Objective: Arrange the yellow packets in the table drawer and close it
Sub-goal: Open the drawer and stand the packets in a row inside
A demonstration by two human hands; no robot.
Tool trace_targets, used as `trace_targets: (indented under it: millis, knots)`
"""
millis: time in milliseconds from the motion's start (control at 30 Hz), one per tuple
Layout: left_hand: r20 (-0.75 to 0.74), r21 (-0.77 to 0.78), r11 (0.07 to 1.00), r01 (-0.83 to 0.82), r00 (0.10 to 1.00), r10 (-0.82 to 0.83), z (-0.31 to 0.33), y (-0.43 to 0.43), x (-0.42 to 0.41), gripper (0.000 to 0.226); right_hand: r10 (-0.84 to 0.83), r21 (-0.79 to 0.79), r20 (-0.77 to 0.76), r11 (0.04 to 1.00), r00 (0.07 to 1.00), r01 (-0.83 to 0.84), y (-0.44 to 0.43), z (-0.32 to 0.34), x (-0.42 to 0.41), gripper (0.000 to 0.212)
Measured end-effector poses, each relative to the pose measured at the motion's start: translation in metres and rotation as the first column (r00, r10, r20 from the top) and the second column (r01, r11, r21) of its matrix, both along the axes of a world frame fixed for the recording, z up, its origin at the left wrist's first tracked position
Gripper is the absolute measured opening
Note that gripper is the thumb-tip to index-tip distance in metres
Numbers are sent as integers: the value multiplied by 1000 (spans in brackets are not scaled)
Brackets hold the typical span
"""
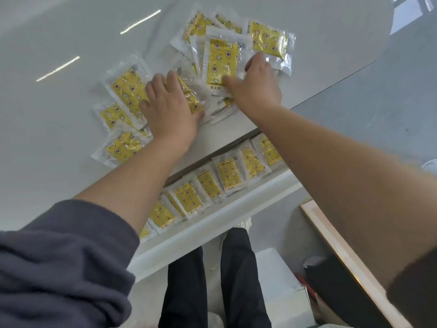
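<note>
The task looks roughly half done. The drawer [212, 235] under the table edge stands pulled out, and a row of yellow packets [228, 174] already lies in it, overlapping side by side from one end toward the other; the near-left end of the row is partly hidden by the left forearm, so how full the drawer is there cannot be told. Many packets are not yet put away: a loose heap [222, 60] is spread on the white table [59, 31], some piled near the far edge and three or four more [123, 147] lying apart to the left. Both arms reach over the open drawer to this heap. The left hand [168, 110] lies flat with fingers spread, pressing on packets and with one packet tucked against the thumb side, though whether it truly grips it cannot be told. The right hand [257, 88] rests palm down on the middle pile, fingers splayed, the thumb laid across one packet; it seems to be gathering rather than holding. What is left, by my reckoning, is to carry the remaining packets down, line them up, and push the drawer shut.
</note>
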State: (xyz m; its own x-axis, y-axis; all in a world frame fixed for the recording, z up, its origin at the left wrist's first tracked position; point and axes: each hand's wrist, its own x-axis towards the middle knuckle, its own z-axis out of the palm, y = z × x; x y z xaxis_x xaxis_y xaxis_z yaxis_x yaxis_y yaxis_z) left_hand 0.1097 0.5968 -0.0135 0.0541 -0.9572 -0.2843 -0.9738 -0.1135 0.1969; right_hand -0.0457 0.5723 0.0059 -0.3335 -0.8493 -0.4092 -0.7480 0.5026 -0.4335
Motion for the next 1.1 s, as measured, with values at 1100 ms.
trace_targets:
  millis: [1100]
  knots:
    - [-583,769,572,-287,54,811,37,7,135,53,-438,408,819,899,370,160,40,33,43,32]
